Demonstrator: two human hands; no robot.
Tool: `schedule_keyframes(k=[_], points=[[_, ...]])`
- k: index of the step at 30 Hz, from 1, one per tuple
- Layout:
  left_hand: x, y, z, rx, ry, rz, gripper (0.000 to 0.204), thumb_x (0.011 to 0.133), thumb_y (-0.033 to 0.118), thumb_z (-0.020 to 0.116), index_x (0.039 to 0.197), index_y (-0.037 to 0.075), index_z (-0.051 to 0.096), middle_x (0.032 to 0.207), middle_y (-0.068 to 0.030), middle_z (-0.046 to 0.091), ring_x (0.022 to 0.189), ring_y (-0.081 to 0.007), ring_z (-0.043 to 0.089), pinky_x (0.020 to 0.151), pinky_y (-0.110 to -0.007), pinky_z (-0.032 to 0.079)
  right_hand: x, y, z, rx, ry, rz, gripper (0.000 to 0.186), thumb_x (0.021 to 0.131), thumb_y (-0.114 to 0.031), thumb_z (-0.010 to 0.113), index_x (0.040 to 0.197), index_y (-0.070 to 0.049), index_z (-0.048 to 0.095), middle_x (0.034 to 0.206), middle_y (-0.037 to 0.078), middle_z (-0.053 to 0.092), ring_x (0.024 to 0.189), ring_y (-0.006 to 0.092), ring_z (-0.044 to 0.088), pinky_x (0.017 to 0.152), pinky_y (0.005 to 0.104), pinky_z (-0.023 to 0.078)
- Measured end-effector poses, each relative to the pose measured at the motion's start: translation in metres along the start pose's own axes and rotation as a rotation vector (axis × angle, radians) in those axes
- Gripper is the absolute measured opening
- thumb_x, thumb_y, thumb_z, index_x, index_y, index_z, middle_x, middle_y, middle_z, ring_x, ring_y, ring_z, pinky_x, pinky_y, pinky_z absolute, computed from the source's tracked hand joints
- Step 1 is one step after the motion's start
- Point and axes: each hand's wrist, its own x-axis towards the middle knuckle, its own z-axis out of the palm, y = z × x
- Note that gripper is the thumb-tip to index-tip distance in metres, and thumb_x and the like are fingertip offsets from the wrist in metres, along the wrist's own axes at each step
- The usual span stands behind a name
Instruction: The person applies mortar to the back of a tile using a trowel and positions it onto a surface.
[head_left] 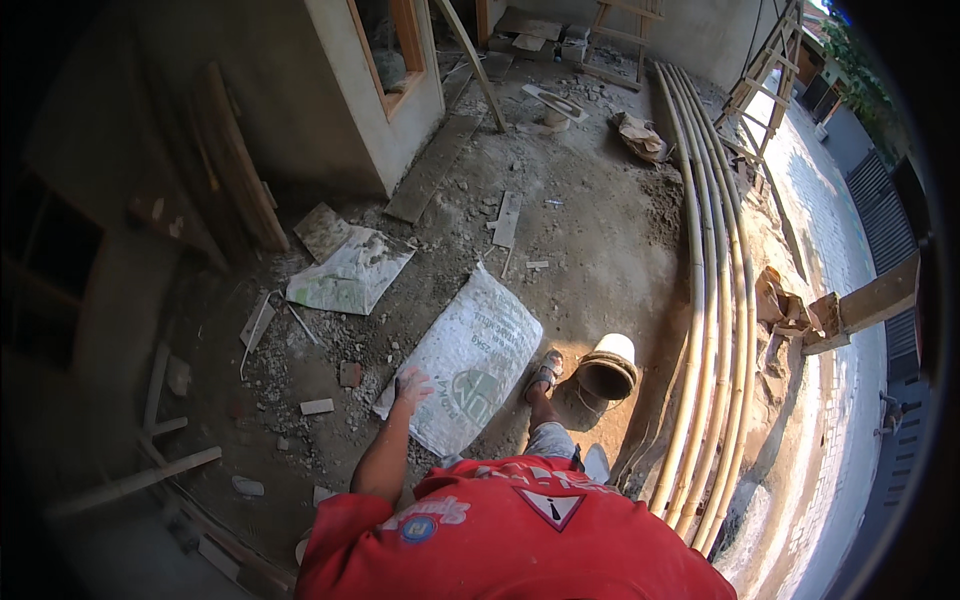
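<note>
My left hand (412, 385) reaches out over the left edge of a white printed woven sack (480, 360) lying flat on the dusty ground, with its fingers apart and holding nothing. Whether it touches the sack is unclear. My sandalled foot (546, 371) is beside the sack's right edge. A white bucket (610, 350) with a dark interior is just right of that foot. My right hand is out of sight, below my red shirt.
Bamboo poles (697, 300) run lengthwise on the right. Another torn sack (350, 275), rubble (350, 374) and boards (508, 215) litter the ground. A leaning post (470, 60) stands by the window frame; wooden ladders (760, 90) are at the back. A wooden beam (875, 295) juts in at right.
</note>
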Motion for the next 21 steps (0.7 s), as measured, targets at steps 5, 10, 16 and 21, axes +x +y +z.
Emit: schedule_keyframes(k=[5,10,16,21], points=[[0.055,0.019,0.103,-0.013,0.024,-0.223,0.059,0.083,0.025,0.055,0.135,0.011,0.030,0.120,-0.0196,0.052,0.081,-0.0362,0.063,0.081,-0.049,0.048,0.076,-0.125,-0.043,-0.094,-0.016,-0.030,0.014,0.078,-0.013,0.058,0.084,-0.001,0.054,0.060,0.011,0.051,0.050,0.0246,0.052,0.045,0.0392,0.046],[0.080,0.051,0.153,0.020,0.072,-0.209,0.042,0.086,0.029,0.051,0.124,0.015,0.038,0.104,-0.0121,0.059,0.064,-0.0279,0.062,0.061,-0.042,0.047,0.106,-0.253,-0.127,0.006,0.116,-0.056,0.016,0.078,-0.014,0.058,0.085,-0.001,0.054,0.061,0.011,0.052,0.049,0.0239,0.052,0.044,0.0389,0.048],[0.130,0.081,0.171,0.044,0.255,-0.326,0.029,0.086,0.027,0.050,0.112,0.014,0.051,0.086,-0.0078,0.063,0.056,-0.0233,0.064,0.048,-0.036,0.045,0.159,-0.429,-0.198,0.134,0.280,-0.036,0.020,0.079,-0.020,0.056,0.085,-0.001,0.055,0.065,0.012,0.055,0.050,0.0242,0.055,0.044,0.0383,0.046],[0.205,0.111,0.198,-0.047,0.327,-0.328,0.027,0.086,0.025,0.050,0.110,0.015,0.054,0.087,-0.0080,0.064,0.057,-0.0272,0.065,0.044,-0.037,0.044,0.247,-0.516,-0.198,-0.266,0.159,-0.194,0.022,0.078,-0.019,0.053,0.089,-0.001,0.061,0.070,0.015,0.062,0.061,0.0228,0.059,0.052,0.0400,0.046]])
